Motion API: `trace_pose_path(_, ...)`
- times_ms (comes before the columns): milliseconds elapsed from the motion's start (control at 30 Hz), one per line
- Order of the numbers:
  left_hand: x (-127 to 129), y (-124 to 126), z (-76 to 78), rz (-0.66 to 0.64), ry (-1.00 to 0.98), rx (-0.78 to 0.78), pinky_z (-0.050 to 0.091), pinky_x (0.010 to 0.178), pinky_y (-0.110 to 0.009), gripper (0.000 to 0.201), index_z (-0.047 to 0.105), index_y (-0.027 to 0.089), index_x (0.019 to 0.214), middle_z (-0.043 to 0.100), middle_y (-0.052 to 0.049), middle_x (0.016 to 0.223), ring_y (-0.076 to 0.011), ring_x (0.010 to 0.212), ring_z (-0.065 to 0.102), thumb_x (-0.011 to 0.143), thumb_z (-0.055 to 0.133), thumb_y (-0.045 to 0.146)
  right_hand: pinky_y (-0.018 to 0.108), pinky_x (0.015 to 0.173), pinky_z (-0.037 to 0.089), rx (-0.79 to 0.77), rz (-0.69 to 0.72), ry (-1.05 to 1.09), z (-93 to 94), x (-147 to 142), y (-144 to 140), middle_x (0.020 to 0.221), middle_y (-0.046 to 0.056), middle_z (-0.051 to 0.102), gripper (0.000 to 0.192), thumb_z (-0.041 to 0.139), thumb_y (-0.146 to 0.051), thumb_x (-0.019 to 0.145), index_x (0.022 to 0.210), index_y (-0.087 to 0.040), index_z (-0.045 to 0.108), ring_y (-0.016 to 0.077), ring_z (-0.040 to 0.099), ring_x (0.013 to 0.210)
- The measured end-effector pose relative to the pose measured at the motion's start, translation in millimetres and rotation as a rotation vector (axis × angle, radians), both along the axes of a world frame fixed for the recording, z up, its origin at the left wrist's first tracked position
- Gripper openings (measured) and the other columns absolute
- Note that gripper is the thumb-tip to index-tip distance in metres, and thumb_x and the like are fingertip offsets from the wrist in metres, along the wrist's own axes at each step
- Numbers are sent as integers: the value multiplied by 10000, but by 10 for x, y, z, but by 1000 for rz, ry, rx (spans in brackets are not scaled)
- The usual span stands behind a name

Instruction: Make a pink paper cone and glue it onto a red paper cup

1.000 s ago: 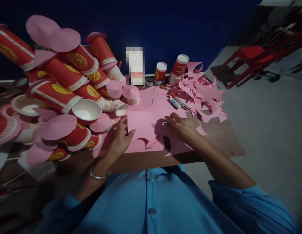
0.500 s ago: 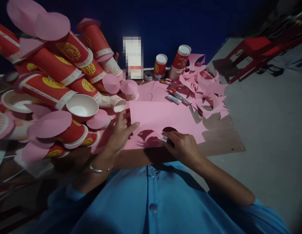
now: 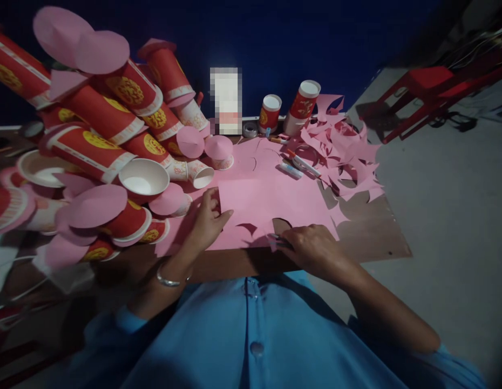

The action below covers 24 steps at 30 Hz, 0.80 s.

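Observation:
At its left edge, a sheet of pink paper [image 3: 271, 200] is pinched by my left hand [image 3: 208, 222], thumb on top and fingers behind. Curved cuts show along the sheet's near side. My right hand [image 3: 316, 246] is closed around a pair of scissors [image 3: 280, 241], whose blades point left at the near edge of the paper. The scissors' handles are hidden in my fingers. More pink paper [image 3: 170, 237] lies flat beneath the sheet, along the table's front.
On the left is a pile of red-and-white paper cups [image 3: 97, 108] with pink paper tops, and a white bowl [image 3: 143, 176]. Pink offcuts [image 3: 344, 146], markers [image 3: 303, 163] and a tape roll [image 3: 250, 128] lie on the brown table [image 3: 380, 232]. A red stool [image 3: 431, 81] stands beyond.
My right hand and the scissors have moved slightly down and right. The near edge of the sheet lies flatter. My left hand keeps its grip; the whole view has shifted a little.

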<state>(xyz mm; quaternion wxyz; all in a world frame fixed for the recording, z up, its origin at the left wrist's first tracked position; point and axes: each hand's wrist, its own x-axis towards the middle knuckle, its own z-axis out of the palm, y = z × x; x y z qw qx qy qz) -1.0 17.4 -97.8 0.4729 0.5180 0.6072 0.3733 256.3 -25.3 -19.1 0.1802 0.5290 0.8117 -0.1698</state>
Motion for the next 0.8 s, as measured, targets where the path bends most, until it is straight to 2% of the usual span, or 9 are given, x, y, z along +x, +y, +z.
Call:
trace_pose_path(67, -28, -10, -38, -21, 181, 37, 581, 619, -302, 740, 406, 175, 1492, 767, -99, 1068, -175, 686, 731, 834, 722, 297, 311, 644, 374, 27, 23, -13, 51, 60, 24, 995, 100, 848, 295, 641, -419, 1025, 1245, -243, 729, 282, 797, 865)
trace_pose_path(133, -42, -29, -43, -47, 379, 100, 604, 698, -344, 740, 426, 167, 1517, 763, -94, 1037, -203, 740, 739, 851, 728, 275, 308, 630, 353, 86, -13, -4, 93, 105, 56, 1011, 90, 850, 358, 635, -446, 1033, 1338, -267, 686, 284, 796, 854)
trace_pose_path(233, -51, -73, -13, -103, 613, 193, 606, 914, -424, 677, 479, 168, 1509, 763, -147, 1151, -283, 1002, 760, 888, 729, 265, 309, 605, 297, 176, -97, 16, 140, 129, 141, 1061, 96, 842, 354, 580, -514, 1062, 1263, -258, 717, 283, 786, 850)
trace_pose_path(300, -48, -106, 21, -153, 723, 234, 585, 981, -439, 629, 496, 166, 1505, 754, -182, 1239, -316, 1131, 739, 923, 707, 278, 309, 596, 269, 225, -114, 29, 142, 113, 234, 1100, 107, 829, 372, 565, -533, 1068, 1236, -237, 714, 278, 775, 854)
trace_pose_path(367, -33, -132, 68, -206, 845, 256, 586, 952, -422, 585, 505, 161, 1506, 752, -198, 1266, -328, 1145, 736, 964, 667, 312, 307, 599, 269, 248, -79, 42, 111, 76, 358, 1131, 116, 810, 370, 566, -525, 1070, 1224, -217, 700, 272, 765, 874)
trace_pose_path(500, 23, -129, 186, -322, 1104, 242, 576, 787, -391, 474, 572, 146, 1473, 758, -200, 1158, -336, 1004, 756, 1040, 546, 337, 313, 638, 350, 253, 19, 33, -17, -24, 633, 1150, 149, 774, 315, 491, -392, 1116, 1229, -166, 679, 264, 755, 948)
trace_pose_path(633, 34, -86, 204, -391, 1146, 238, 562, 745, -404, 434, 620, 144, 1443, 736, -198, 1122, -337, 961, 742, 1063, 488, 307, 328, 697, 436, 187, 96, -3, -125, -71, 794, 1218, 180, 748, 306, 462, -266, 1110, 1297, -140, 670, 273, 749, 1001)
trace_pose_path(800, -44, -56, 77, -428, 1007, 363, 574, 899, -387, 385, 627, 197, 1416, 715, -148, 1176, -268, 1038, 714, 1060, 502, 274, 346, 769, 497, 180, 107, 19, -142, 18, 817, 1237, 160, 743, 360, 473, -195, 1078, 1396, -193, 644, 283, 741, 1059)
